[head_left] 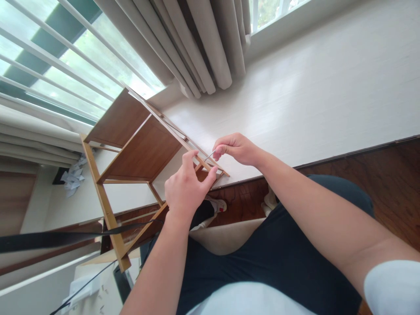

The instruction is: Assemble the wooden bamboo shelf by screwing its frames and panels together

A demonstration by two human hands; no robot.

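A wooden shelf rack [142, 151] with brown boards and lighter posts stands tilted in view, left of centre. My left hand [185, 181] grips one of its posts near the end, thumb on one side and fingers on the other. Pinched in the closed fingers of my right hand [236, 148] is a thin silver hex key [210, 155]. Its tip meets the post just beyond my left thumb and fingers. Whatever fastener sits at that tip is too small to make out.
Grey curtains [210, 43] hang by the barred windows. A white ledge [315, 96] runs to the right above the dark wooden floor [390, 183]. Crumpled white wrapping [72, 177] lies at left. A black strap [59, 239] crosses the lower left, above small scattered parts.
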